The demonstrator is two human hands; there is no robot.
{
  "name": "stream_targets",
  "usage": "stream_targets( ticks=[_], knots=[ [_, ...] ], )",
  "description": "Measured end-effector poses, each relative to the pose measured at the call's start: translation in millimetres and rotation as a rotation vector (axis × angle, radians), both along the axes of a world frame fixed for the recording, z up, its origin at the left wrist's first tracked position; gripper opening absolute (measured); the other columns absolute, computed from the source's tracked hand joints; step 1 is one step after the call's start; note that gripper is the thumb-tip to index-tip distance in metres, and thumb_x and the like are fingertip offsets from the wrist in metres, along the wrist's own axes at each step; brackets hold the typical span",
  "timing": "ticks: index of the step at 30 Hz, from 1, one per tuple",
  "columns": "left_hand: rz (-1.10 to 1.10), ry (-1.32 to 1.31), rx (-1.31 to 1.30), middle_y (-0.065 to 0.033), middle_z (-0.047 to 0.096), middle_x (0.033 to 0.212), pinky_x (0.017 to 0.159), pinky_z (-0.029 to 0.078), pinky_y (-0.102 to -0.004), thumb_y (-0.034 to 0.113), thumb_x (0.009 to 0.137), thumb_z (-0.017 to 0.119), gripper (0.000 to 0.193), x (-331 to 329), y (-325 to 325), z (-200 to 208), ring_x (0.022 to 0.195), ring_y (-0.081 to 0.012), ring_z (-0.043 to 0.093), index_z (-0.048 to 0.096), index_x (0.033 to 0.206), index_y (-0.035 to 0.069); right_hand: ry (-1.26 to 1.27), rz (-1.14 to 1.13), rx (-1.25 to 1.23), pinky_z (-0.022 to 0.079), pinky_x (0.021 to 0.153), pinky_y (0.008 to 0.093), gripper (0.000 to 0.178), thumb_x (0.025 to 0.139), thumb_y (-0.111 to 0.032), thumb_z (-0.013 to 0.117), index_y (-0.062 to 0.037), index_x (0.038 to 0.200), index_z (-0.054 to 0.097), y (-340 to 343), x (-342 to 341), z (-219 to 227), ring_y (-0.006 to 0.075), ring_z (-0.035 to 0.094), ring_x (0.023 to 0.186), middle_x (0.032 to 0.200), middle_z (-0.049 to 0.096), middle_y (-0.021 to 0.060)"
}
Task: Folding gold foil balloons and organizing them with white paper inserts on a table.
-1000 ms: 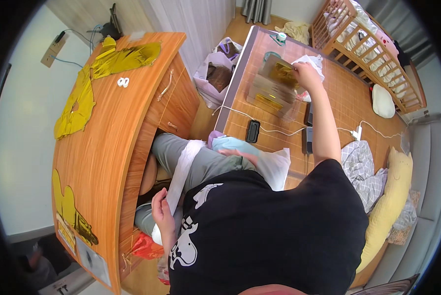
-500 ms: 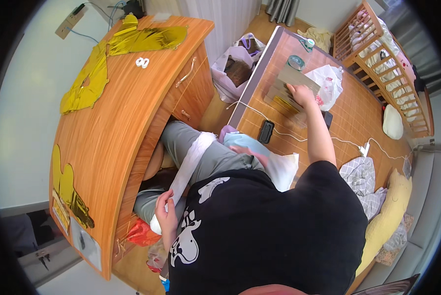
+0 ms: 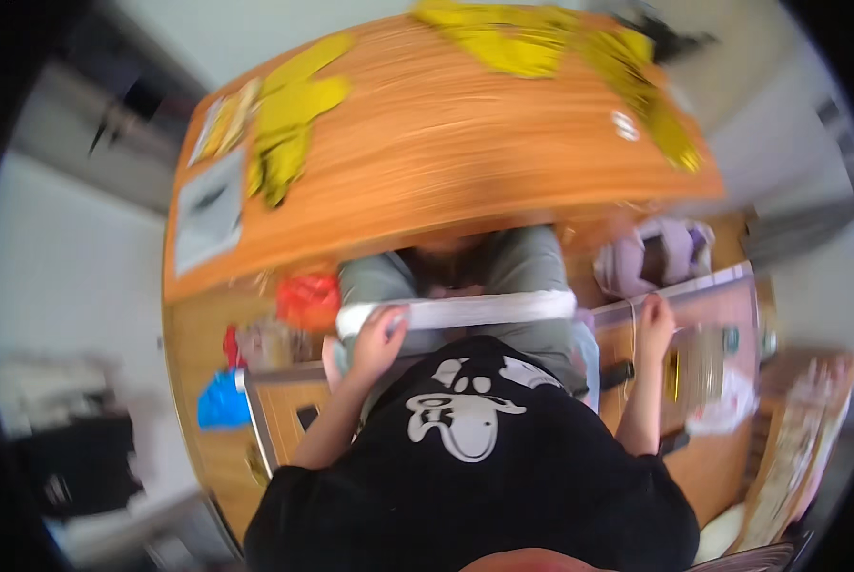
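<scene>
A long white strip [image 3: 484,310] lies across my thighs, over grey trousers [image 3: 527,262]. My left hand [image 3: 379,341] rests at its left end, fingers loosely curved and apart, with the strip passing beneath. Off to the right, my right hand [image 3: 655,319] is raised beside the low tabletop, its fingers drawn together. Blur hides whatever may be between them. Beyond that hand lies a stack of flat greyish sheets [image 3: 701,362] with a gold piece [image 3: 673,375] at its edge. On the wooden desk [image 3: 427,143] ahead are glossy gold foil cutouts [image 3: 289,124].
A small white double-ring item [image 3: 624,125] sits on the desk's right side. Bags [image 3: 651,257] stand on the floor at the right. Red [image 3: 308,300] and blue [image 3: 223,400] plastic bags are at the left. A black case [image 3: 617,374] lies near my right forearm.
My view and body have turned from the low tabletop toward the desk. My right hand has left the greyish sheets and come back closer to me; my left hand stays at the strip.
</scene>
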State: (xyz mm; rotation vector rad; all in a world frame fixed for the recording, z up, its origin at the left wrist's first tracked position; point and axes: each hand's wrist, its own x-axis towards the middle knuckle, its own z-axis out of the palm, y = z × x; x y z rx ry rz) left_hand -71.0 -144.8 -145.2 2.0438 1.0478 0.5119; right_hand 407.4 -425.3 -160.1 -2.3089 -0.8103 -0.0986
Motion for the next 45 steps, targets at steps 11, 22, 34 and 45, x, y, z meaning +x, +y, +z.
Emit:
stream_targets(
  ticks=[11,22,34,45],
  knots=[
    [1.372,0.740,-0.043,-0.0176,0.033,0.162,0.122,0.015,-0.0609,0.041,0.094,0.065,0.076,-250,-208,-138,0.152,-0.0386,0.024,0.034,0.158,0.014,-0.018,1.223,0.238,0.051,0.077,0.0386,0.016,0.084,0.007,0.068,-0.0021,0.098,0.069,224,-210,4,0.0312,0.063,0.084,0.091,0.067,0.0141],
    [1.088,0.607,0.060,-0.0140,0.038,0.161,0.121,0.009,-0.0670,0.041,0.098,0.061,0.074,-232,-228,-139,0.151,-0.0337,0.030,0.031,0.160,0.013,0.045,1.502,0.219,0.051,0.083,0.0422,0.025,0.083,0.010,0.065,-0.0020,0.105,0.069,257,-262,4,0.0345,0.063,0.090,0.097,0.067,0.0147],
    [0.332,-0.657,-0.168,-0.0106,0.067,0.114,0.090,0.055,-0.0338,0.012,0.090,0.072,0.051,-70,-99,-25,0.107,-0.0214,0.066,0.062,0.139,0.006,0.398,2.068,0.209,0.052,0.103,0.0419,0.046,0.081,0.013,0.058,-0.0007,0.124,0.067,232,-371,44,0.0352,0.064,0.122,0.127,0.068,0.0197],
    [0.498,-0.910,-0.665,-0.0097,0.077,0.109,0.083,0.057,-0.0295,0.011,0.099,0.066,0.024,-103,-125,-48,0.090,-0.0161,0.072,0.072,0.119,-0.001,0.226,1.997,0.165,0.052,0.103,0.0419,0.042,0.084,0.008,0.069,-0.0029,0.125,0.067,225,-391,32,0.0334,0.066,0.118,0.129,0.066,0.0165]
  ],
)
